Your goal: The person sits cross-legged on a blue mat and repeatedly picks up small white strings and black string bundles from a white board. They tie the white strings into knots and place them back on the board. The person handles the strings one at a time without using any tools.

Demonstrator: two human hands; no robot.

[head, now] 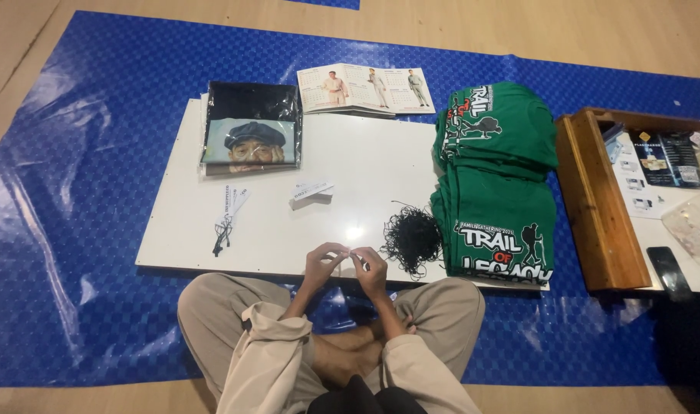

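Pinching one thin black string [348,255], both hands' fingers [336,253] meet beside the string tangle [413,239].

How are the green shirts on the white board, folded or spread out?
Folded. The green shirts lie as flat rectangles in overlapping stacks on the white board.

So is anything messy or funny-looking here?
Only a little: the black string pile is a loose tangle on the white board, with strands straying outward. The green shirts are stacked a bit unevenly. Nothing looks spilled or broken.
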